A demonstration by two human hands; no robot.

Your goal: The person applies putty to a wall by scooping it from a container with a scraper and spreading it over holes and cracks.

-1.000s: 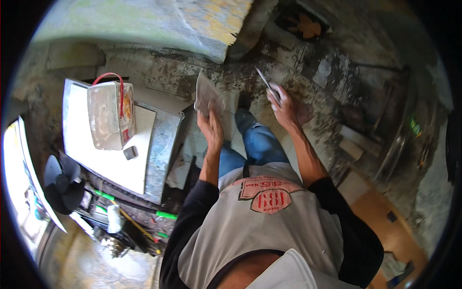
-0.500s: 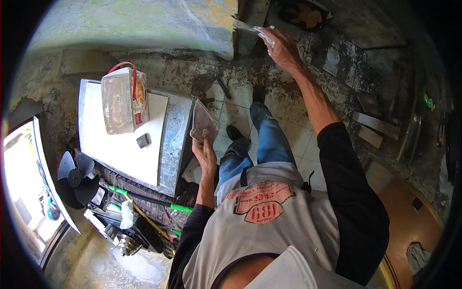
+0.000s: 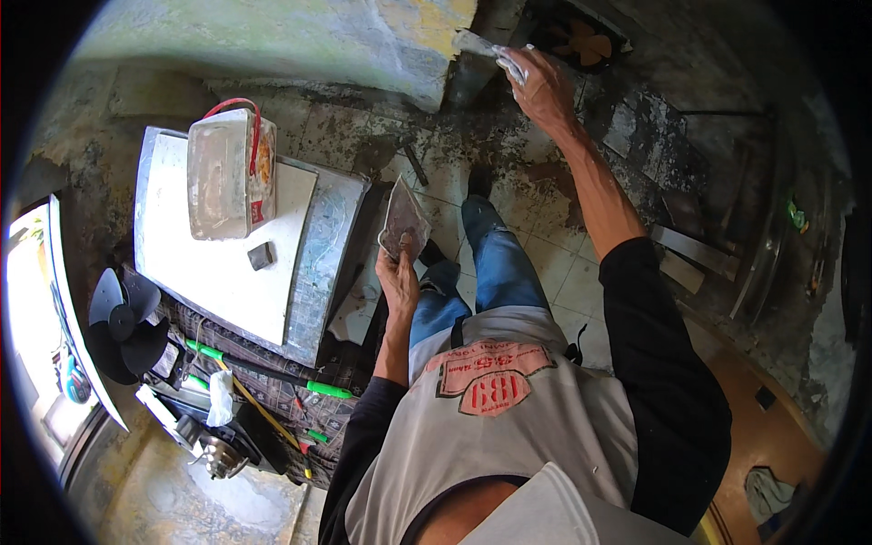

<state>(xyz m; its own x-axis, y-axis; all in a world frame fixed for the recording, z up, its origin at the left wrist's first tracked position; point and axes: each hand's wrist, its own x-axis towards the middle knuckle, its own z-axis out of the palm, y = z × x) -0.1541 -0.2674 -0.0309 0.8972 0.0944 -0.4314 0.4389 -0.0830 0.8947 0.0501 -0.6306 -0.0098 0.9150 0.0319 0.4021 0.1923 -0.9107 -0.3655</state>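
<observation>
My right hand point(image 3: 542, 88), smeared with white paste, is closed round the handle of a putty knife point(image 3: 476, 43). The knife's blade is up against the edge of a mottled green and yellow wall point(image 3: 363, 45) at the top; whether it touches cannot be told. In front of my body, my left hand point(image 3: 398, 282) grips a flat, thin plate point(image 3: 406, 221) with a dusty, putty-stained face, thumb on top and tilted up. To its left a clear plastic tub point(image 3: 220, 177) with a red handle stands on a white board point(image 3: 173, 272), beside a small dark block point(image 3: 261, 256).
Black fan blades point(image 3: 123, 318) and a green-ended rod point(image 3: 329, 390) lie at the left, near a bright window point(image 3: 45, 336). An orange fan blade point(image 3: 583, 44) is at the far top. Metal strips point(image 3: 695, 252) lie on the right; the tiled floor point(image 3: 545, 236) is stained.
The putty knife and my right hand have shifted slightly right and down. My left hand has moved right, and its plate is turned more edge-on. The whole view has swung a little.
</observation>
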